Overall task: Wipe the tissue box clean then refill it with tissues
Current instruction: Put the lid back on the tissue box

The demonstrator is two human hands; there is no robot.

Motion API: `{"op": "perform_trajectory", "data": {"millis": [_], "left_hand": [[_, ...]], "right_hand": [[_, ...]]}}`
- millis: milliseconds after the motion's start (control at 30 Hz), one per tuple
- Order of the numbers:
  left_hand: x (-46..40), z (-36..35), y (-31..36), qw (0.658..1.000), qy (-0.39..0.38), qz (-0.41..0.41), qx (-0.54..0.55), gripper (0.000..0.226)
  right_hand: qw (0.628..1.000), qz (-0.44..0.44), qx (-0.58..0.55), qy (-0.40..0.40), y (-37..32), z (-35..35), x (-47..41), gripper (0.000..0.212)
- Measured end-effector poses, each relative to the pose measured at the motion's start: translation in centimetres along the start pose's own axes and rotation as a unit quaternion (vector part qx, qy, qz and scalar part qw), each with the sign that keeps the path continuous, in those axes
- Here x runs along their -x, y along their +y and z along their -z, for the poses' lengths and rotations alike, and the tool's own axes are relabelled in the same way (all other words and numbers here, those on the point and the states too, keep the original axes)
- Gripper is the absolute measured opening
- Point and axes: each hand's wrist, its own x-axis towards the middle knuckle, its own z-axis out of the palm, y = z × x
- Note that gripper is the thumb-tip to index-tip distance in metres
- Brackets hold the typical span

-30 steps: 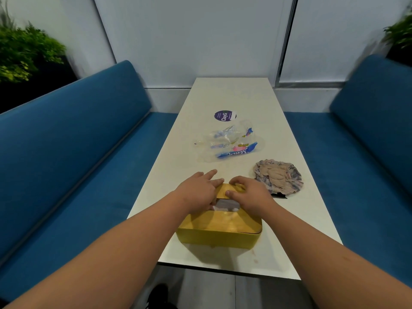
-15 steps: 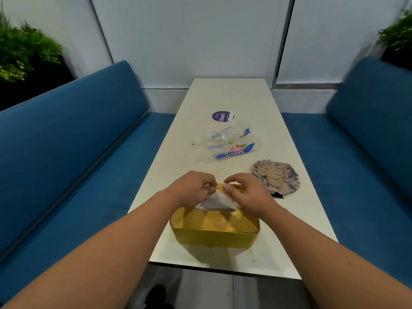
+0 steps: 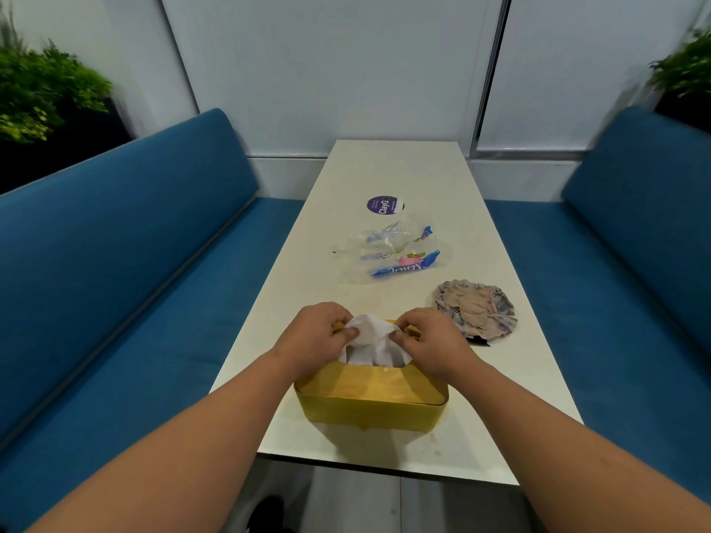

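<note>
Here, a yellow tissue box sits on the white worktop close to its near edge, roughly midway between the left and right edges. Its lid is on, and a white tissue stands up out of the slot in the top, crumpled and puffed upward. The left hand pinches the tissue on its left side with curled fingers and thumb, and the right hand pinches it on the right side the same way; both hands hover over the far half of the box, their wrists crossing the lid's side edges. Both forearms reach in from the near corners of the view.

Farther along the worktop, toward its middle, lies an emptied clear plastic wrapper with blue and pink print, flattened and wrinkled. Just beyond it is a round purple sticker on the surface. Near the right edge, beside the right hand but apart from it, a bunched cloth in beige and grey tones lies in a rounded heap, with something small and dark showing under its near side.

Blue upholstered benches run along both long edges of the worktop. Green plants stand behind the bench backs at the far left and far right, and pale wall panels close the far end.
</note>
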Motion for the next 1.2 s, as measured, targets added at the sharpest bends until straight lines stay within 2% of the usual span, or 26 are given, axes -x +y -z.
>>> {"op": "perform_trajectory", "data": {"millis": [67,133,167,200,233,333,433,500,567,600,633,667,733,767,833,967,1100,1200], "left_hand": [[0.5,-0.2,0.0,0.998,0.053,-0.021,-0.011,0.022],[1.1,-0.3,-0.3,0.977,0.156,-0.136,-0.042,0.019],[1.5,-0.4,-0.3,0.965,0.174,-0.19,-0.046,0.02],[1.8,-0.6,-0.2,0.962,0.147,-0.223,-0.059,0.023],[2.1,-0.7,0.2,0.968,0.081,-0.224,-0.085,0.028],[2.0,-1.2,1.2,0.965,-0.116,-0.151,-0.182,0.047],[1.4,-1.1,2.0,0.951,-0.182,-0.127,-0.215,0.044],[1.6,-1.0,1.9,0.963,-0.151,-0.127,-0.185,0.036],[1.8,-1.1,1.4,0.978,-0.009,-0.136,-0.155,0.03],[1.7,-1.2,1.1,0.976,0.073,-0.127,-0.158,0.032],[1.6,-1.3,0.9,0.974,0.123,-0.093,-0.163,0.037],[1.1,-1.3,0.7,0.976,0.127,-0.034,-0.171,0.052],[0.2,-1.5,0.6,0.975,0.04,0.084,-0.2,0.088],[-0.2,-1.6,0.7,0.968,0.002,0.109,-0.226,0.096],[-0.7,-2.0,0.7,0.959,-0.041,0.139,-0.244,0.097],[-1.2,-2.4,0.5,0.953,-0.075,0.182,-0.23,0.092],[-1.3,-2.0,0.6,0.961,-0.08,0.151,-0.215,0.092],[-0.8,-0.8,0.6,0.994,-0.054,0.082,-0.048,0.075]], "right_hand": [[1.0,0.009,-0.007,0.008,0.0,0.1,0.2,0.021],[0.999,0.033,-0.009,0.01,0.0,0.2,0.3,0.023],[0.999,0.045,-0.004,0.01,0.0,0.2,0.3,0.024],[0.998,0.054,0.004,0.013,-0.1,0.1,0.2,0.022],[0.998,0.057,0.011,0.015,-0.1,0.0,0.0,0.021],[0.999,0.05,-0.006,0.015,-0.3,-0.2,-0.5,0.018],[0.999,0.033,-0.038,0.02,-0.5,-0.2,-0.5,0.017],[0.998,0.028,-0.046,0.02,-0.5,-0.1,-0.4,0.016],[0.998,0.025,-0.054,0.02,-0.6,0.0,-0.3,0.015],[0.998,0.023,-0.056,0.019,-0.6,0.1,-0.3,0.015],[0.998,0.02,-0.054,0.015,-0.6,0.1,-0.2,0.015],[0.999,0.018,-0.05,0.011,-0.6,0.2,-0.2,0.016],[0.999,0.012,-0.052,0.005,-0.7,0.2,-0.2,0.017],[0.998,0.008,-0.057,0.006,-0.8,0.2,-0.2,0.017],[0.997,-0.002,-0.076,0.015,-0.9,0.3,-0.1,0.016],[0.994,-0.01,-0.104,0.023,-1.0,0.4,0.0,0.016],[0.993,-0.023,-0.117,0.025,-0.8,0.2,0.0,0.016],[0.991,-0.021,-0.129,0.021,-0.2,0.4,0.3,0.017]]}}
